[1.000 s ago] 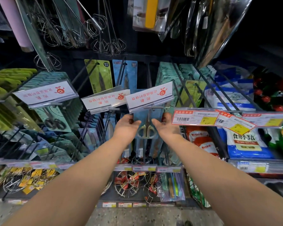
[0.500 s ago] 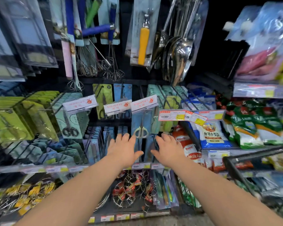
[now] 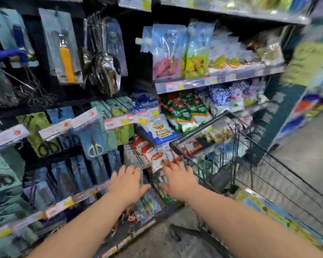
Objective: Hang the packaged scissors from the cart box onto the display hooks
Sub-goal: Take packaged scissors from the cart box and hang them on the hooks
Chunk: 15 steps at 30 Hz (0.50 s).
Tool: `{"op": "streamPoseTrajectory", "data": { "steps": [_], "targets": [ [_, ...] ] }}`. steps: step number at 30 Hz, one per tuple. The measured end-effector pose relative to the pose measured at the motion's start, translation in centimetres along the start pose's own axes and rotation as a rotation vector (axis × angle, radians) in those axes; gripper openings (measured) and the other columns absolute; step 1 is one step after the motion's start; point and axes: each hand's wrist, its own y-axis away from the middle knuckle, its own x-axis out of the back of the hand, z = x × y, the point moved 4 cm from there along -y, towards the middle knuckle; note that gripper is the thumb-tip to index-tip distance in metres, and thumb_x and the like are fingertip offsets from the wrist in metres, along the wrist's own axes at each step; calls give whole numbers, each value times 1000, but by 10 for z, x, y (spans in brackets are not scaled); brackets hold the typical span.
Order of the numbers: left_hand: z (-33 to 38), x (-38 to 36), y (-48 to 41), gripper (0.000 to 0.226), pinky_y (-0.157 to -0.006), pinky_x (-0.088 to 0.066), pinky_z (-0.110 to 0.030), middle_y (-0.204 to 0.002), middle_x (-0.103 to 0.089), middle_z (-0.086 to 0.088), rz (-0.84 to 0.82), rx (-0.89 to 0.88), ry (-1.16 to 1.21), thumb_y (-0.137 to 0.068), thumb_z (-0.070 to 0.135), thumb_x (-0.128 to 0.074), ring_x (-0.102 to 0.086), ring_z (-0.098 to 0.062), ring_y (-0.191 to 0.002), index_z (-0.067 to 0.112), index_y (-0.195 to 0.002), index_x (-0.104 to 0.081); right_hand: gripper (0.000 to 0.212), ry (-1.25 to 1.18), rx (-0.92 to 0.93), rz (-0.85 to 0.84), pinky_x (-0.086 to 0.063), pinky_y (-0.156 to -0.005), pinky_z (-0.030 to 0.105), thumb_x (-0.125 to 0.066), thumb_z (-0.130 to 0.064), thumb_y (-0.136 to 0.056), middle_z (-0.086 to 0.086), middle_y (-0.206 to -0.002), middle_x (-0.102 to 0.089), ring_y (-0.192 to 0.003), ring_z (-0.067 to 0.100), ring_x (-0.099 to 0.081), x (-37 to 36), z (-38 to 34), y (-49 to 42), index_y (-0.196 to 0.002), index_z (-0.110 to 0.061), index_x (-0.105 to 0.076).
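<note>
Head view is blurred, so no writing on the tags or packets can be read. Nearest, two bare forearms reach forward. The left hand (image 3: 128,185) and right hand (image 3: 177,180) are both spread flat, fingers wide, holding nothing, in front of the lower racks. Right of them stands a wire cart (image 3: 231,146). Farther left, a blue scissors pack (image 3: 95,142) hangs on its hook under a white tag (image 3: 86,117). Farthest, snack bags (image 3: 175,51) fill the shelves
</note>
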Motion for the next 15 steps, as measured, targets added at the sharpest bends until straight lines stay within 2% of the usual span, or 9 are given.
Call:
{"op": "streamPoseTrajectory", "data": {
  "steps": [9, 15],
  "targets": [
    [150, 7, -2, 77, -112, -22, -46, -153, -26, -2, -2, -280, 8, -86, 68, -33, -21, -26, -140, 23, -147, -19, 63, -75, -282, -15, -15, -110, 56, -40, -51, -91, 8, -152, -25, -142, 32, -14, -13, 135, 103, -143, -20, -24],
    [286, -1, 6, 74, -113, -22, -47, -152, -27, -3, -49, -442, 4, -87, 65, -34, -22, -27, -140, 22, -146, -22, 61, -109, -465, -59, -20, -109, 56, -42, -49, -92, 8, -149, -30, -139, 32, -21, -36, 244, 195, -142, -19, -26]
  ]
}}
